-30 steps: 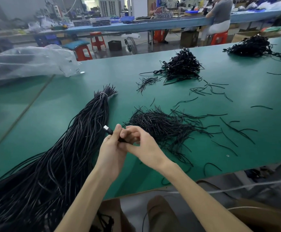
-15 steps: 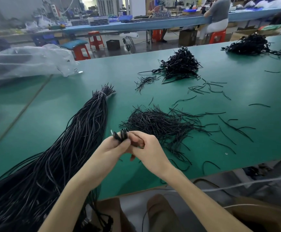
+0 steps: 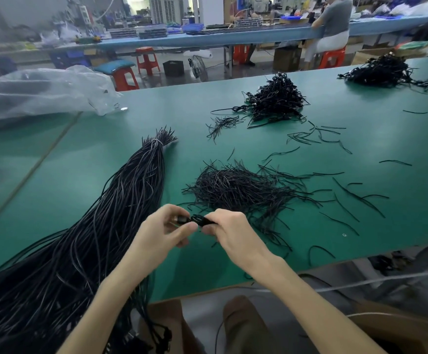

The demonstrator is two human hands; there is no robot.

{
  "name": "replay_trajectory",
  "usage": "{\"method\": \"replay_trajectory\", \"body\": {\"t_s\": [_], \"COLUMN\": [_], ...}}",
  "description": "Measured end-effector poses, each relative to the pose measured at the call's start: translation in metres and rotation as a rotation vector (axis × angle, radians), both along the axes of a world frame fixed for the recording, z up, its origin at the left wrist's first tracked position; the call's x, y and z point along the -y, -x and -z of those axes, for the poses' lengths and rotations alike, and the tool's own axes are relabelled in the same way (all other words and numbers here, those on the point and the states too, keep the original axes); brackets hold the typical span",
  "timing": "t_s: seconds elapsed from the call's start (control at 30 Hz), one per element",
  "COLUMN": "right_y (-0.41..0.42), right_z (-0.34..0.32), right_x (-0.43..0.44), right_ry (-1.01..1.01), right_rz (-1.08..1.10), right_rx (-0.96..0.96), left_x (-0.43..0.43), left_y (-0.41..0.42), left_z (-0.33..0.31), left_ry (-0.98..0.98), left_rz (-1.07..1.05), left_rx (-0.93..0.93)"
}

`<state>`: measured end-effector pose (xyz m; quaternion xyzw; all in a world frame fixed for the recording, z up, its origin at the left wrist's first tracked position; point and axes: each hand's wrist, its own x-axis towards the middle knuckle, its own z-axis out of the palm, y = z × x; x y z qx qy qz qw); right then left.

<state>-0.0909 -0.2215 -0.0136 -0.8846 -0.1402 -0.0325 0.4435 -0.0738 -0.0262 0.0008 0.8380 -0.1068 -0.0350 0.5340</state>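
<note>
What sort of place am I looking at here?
Probably a cable-assembly workshop or factory floor. The green table holds a bundle of black cables and heaps of short ties, the left hand and right hand pinch a small coiled cable, and another worker sits at a blue bench behind.

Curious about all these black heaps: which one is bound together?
The long cable bundle on the left: a pale band wraps its far end; the others lie loose.

Both hands, left hand [image 3: 165,229] and right hand [image 3: 229,232], pinch a small coiled black cable [image 3: 199,220] above the green table [image 3: 361,154], twist-tie pile [image 3: 238,186] at one o'clock.
</note>
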Motion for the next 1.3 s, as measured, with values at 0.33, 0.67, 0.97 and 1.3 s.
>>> {"method": "replay_trajectory", "body": {"t_s": [0.33, 0.67, 0.97, 1.3], "right_y": [-0.004, -0.01, -0.012, -0.042], "right_z": [-0.007, 0.009, 0.004, -0.009], "right_x": [0.003, -0.001, 0.002, 0.01], "right_ry": [0.575, 0.818, 0.815, 0.759], "right_rz": [-0.144, -0.033, -0.106, 0.179], "right_rx": [0.209, 0.401, 0.521, 0.542], "left_x": [0.01, 0.015, 0.017, 0.026], "left_y": [-0.022, -0.025, -0.023, -0.032], "left_z": [0.009, 0.02, 0.011, 0.037], "left_ry": [-0.711, -0.425, -0.25, -0.231], "left_rz": [0.35, 0.24, 0.359, 0.022], "left_rx": [0.038, 0.103, -0.194, -0.006]}}
